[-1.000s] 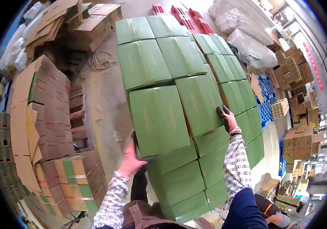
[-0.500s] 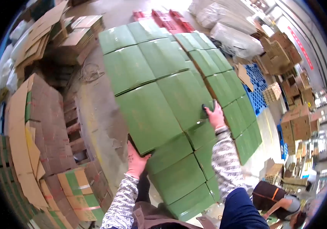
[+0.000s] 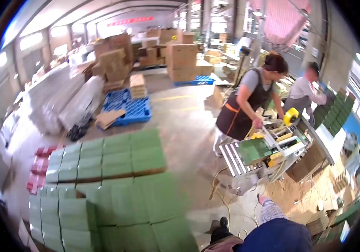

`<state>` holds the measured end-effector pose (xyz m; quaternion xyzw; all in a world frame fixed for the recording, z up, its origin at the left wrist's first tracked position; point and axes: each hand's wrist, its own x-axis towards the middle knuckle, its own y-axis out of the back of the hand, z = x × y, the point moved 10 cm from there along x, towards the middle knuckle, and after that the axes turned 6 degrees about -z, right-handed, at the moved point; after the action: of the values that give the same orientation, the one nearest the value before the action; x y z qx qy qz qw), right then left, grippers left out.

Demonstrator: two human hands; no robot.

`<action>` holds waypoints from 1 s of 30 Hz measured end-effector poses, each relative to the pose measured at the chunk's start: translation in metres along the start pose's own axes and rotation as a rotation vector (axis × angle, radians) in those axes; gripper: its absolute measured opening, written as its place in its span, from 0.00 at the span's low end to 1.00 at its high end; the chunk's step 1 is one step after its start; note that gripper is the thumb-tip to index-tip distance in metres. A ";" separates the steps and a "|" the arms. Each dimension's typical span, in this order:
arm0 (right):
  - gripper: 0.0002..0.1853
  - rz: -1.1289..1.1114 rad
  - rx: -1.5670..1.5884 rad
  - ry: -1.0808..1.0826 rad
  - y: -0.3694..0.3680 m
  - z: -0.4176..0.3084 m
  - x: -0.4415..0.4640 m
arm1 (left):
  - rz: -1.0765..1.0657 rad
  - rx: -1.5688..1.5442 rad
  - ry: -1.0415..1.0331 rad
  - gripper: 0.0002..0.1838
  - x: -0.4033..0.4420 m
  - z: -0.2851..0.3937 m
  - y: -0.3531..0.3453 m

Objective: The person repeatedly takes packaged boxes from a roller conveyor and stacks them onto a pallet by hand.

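Observation:
My right hand [image 3: 263, 198] hangs low near the middle right, below a patterned sleeve [image 3: 272, 211]. It shows small and foreshortened, and its fingers cannot be made out. Nearest to it is a roller conveyor machine [image 3: 268, 155] with a green box [image 3: 253, 150] lying on its rollers. My left hand is out of view. To the left, stacked green boxes [image 3: 121, 197] fill the lower part, with a second row of green boxes [image 3: 117, 154] behind them.
A co-worker [image 3: 247, 101] in a dark apron leans over the machine; another person [image 3: 306, 94] stands behind. Yellow cords [image 3: 229, 206] run across the floor. A blue pallet [image 3: 135, 111], wrapped bundles [image 3: 68, 94] and brown cartons [image 3: 182, 61] stand farther back. Flattened cardboard [image 3: 295, 193] lies right.
The view has swung to the right and up, from the green stack to the machine and co-workers. Both hands have left the boxes; the left has gone out of view.

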<state>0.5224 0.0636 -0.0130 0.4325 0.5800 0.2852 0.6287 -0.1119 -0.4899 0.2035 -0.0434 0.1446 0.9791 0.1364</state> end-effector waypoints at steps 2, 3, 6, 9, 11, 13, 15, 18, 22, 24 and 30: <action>0.32 0.048 -0.127 0.162 -0.008 0.060 0.021 | -0.145 -0.083 -0.071 0.22 -0.007 0.035 -0.082; 0.33 0.238 -0.262 0.355 -0.011 0.070 0.031 | -0.217 -0.124 -0.115 0.22 -0.009 0.057 -0.129; 0.31 -0.374 -0.016 -0.077 0.005 0.085 0.004 | -0.453 -0.182 0.123 0.22 -0.052 0.123 -0.285; 0.29 -0.764 0.292 0.093 -0.059 0.084 0.002 | -0.742 -0.133 -0.256 0.18 -0.096 0.168 -0.450; 0.29 -0.776 0.355 0.166 -0.064 0.087 0.012 | -1.007 0.110 -0.499 0.18 -0.156 0.210 -0.527; 0.28 -0.801 0.416 0.236 -0.063 0.072 0.000 | -1.098 0.215 -0.544 0.21 -0.192 0.215 -0.571; 0.28 -0.802 0.489 0.300 -0.067 0.067 0.001 | -1.208 0.162 -0.449 0.21 -0.217 0.212 -0.602; 0.26 -0.456 0.459 0.155 -0.102 0.123 0.060 | -1.250 0.087 -0.388 0.21 -0.232 0.195 -0.620; 0.27 -0.392 0.487 0.021 -0.098 0.181 0.082 | -1.312 0.303 -0.572 0.21 -0.235 0.174 -0.629; 0.30 -0.395 0.347 0.099 -0.120 0.200 0.108 | -1.305 0.463 -0.840 0.19 -0.241 0.191 -0.630; 0.28 -0.305 0.452 -0.041 0.011 0.141 0.056 | -1.456 0.432 -0.816 0.18 -0.200 0.176 -0.656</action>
<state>0.6704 0.0872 -0.0368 0.4754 0.6745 0.0418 0.5634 0.2553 0.1155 0.2186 0.2569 0.2035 0.5380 0.7766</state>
